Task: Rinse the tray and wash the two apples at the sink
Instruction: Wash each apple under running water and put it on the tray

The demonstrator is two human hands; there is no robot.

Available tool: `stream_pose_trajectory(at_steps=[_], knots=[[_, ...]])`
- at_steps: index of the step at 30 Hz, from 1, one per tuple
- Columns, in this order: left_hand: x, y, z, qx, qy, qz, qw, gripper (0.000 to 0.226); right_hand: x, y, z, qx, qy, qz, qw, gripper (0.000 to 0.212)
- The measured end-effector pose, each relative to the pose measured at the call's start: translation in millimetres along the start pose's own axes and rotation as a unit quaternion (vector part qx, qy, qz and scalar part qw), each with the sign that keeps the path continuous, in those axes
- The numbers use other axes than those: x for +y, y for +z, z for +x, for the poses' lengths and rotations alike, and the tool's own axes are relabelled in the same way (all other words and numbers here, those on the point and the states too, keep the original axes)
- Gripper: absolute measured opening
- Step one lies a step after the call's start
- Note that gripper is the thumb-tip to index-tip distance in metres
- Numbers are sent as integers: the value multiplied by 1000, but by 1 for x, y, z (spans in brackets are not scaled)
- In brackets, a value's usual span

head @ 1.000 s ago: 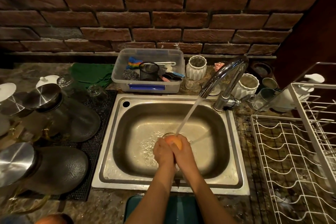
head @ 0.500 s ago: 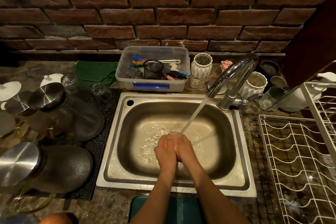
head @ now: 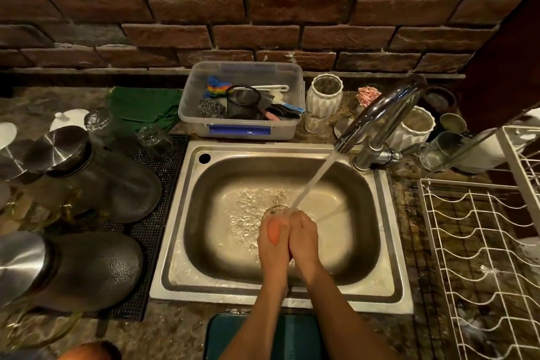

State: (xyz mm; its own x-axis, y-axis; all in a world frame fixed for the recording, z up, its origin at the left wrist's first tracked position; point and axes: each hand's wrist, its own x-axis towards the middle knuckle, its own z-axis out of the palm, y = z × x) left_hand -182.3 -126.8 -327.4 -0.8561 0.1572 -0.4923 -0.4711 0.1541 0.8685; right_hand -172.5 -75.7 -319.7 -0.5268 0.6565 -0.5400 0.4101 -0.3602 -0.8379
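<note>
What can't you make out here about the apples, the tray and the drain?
- Apple: head view, mostly covered by the left hand and right hand; only an orange patch shows.
- Second apple: maybe the orange shape, cut off by the bottom edge.
- Tray: a dark teal piece below the sink, hidden by forearms and the edge; wet or dry unclear.
- Drain: behind the hands and water.

Both hands cupped round an apple (head: 274, 231) over the sink (head: 388, 295), left hand (head: 271, 245) & right hand (head: 304, 240) pressed together w/ tap (head: 380, 114) water hitting the fingertips. Second apple (head: 90, 351) sits bottom left on the bench (head: 163, 333), tray (head: 248, 336) at the front edge.
</note>
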Motion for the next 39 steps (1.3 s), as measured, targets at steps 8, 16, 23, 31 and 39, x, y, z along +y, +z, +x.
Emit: stream_pose_trajectory(at_steps=[8, 16, 23, 31, 39], knots=[[3, 10, 5, 122, -84, -15, 989, 32, 6, -7, -3, -67, -40, -58, 995, 15], [6, -6, 6, 20, -88, 48, 995, 37, -4, -4, 6, -41, -38, -69, 996, 16], [3, -8, 9, -83, 25, 54, 995, 36, -10, -9, 6, 6, 36, 18, 999, 30], [10, 8, 10, 86, -52, 33, 994, 36, 8, -20, -2, -123, -20, -13, 992, 41], [4, -9, 1, -30, -40, 29, 998, 18, 1, -7, 3, -13, 87, -82, 993, 36]])
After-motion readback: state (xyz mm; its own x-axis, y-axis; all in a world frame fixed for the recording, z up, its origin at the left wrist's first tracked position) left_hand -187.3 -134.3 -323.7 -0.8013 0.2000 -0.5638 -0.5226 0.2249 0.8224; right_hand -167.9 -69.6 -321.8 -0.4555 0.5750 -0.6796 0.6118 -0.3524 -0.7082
